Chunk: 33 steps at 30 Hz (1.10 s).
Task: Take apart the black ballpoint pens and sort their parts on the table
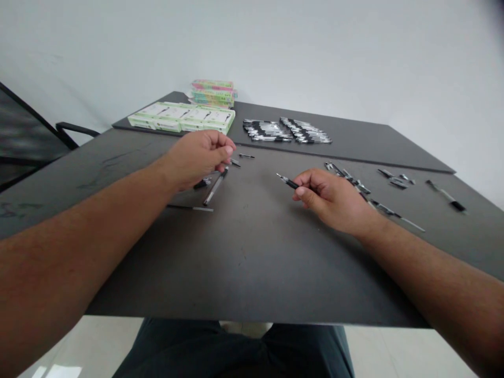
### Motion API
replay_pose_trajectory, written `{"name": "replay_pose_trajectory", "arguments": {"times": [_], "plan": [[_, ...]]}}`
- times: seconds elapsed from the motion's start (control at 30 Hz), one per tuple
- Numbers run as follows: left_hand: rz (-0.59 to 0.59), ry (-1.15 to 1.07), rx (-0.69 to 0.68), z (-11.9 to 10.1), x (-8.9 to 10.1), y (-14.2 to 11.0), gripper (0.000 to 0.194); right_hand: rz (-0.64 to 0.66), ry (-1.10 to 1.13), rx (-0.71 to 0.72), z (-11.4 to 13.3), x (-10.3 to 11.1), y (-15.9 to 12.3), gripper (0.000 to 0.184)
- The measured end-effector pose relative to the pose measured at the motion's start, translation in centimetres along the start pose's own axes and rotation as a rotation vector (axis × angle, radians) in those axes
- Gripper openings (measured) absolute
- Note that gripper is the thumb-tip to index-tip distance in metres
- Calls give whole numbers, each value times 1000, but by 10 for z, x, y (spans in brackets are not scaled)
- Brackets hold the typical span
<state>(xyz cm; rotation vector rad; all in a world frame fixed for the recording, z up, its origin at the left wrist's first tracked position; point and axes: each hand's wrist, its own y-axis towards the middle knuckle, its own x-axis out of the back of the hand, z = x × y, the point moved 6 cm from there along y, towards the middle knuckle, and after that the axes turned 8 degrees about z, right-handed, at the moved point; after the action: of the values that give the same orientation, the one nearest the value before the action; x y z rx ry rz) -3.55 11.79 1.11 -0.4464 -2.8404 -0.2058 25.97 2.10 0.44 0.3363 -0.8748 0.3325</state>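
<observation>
My left hand (199,157) hovers over the dark table (252,262) with its fingers curled together in a pinch; what they hold is too small to name. Just below it lie a clear pen barrel (214,189), a thin refill (191,208) and small pen parts (241,156). My right hand (333,199) rests on the table to the right, closed around a black pen piece (286,181) whose tip points left.
Loose pen parts (354,181) lie scattered right of my right hand, with more (447,195) near the right edge. Rows of finished black pens (285,131) sit at the back. Green-white boxes (183,118) and a colourful stack (213,92) stand back left. A chair (27,136) is at the left.
</observation>
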Motion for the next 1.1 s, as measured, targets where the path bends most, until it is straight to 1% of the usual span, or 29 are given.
{"name": "replay_pose_trajectory", "arguments": {"times": [0.07, 0.13, 0.2, 0.27, 0.43, 0.67, 0.77, 0.83, 0.9, 1.0, 1.1], "plan": [[50, -95, -5, -3, -24, -7, 11, 8, 15, 4, 1, -2, 0, 20], [101, -191, 9, -5, -42, -13, 15, 16, 30, 7, 2, -3, 0, 18], [147, -268, 25, -7, -53, -17, 21, 25, 39, 5, 3, -4, 0, 16], [176, -320, 28, -9, -60, -21, 24, 33, 45, 9, 4, -4, 0, 15], [191, -380, -6, -13, -68, -27, 19, 47, 27, 19, 9, -4, -1, 16], [177, -386, -65, -18, -75, -35, 27, 37, 2, 10, 13, -4, -2, 13], [179, -358, -102, -18, -77, -36, 24, 43, -2, 12, 14, -5, -3, 15], [179, -303, -124, -18, -77, -36, 20, 44, -5, 9, 14, -6, -3, 16], [185, -202, -141, -18, -78, -36, 16, 41, -9, 11, 15, -6, -3, 17], [212, -41, -145, -19, -80, -37, 14, 49, -18, 23, 17, -7, -2, 17], [214, 60, -157, -20, -80, -38, 12, 65, -30, 41, 20, -7, -2, 16]]}}
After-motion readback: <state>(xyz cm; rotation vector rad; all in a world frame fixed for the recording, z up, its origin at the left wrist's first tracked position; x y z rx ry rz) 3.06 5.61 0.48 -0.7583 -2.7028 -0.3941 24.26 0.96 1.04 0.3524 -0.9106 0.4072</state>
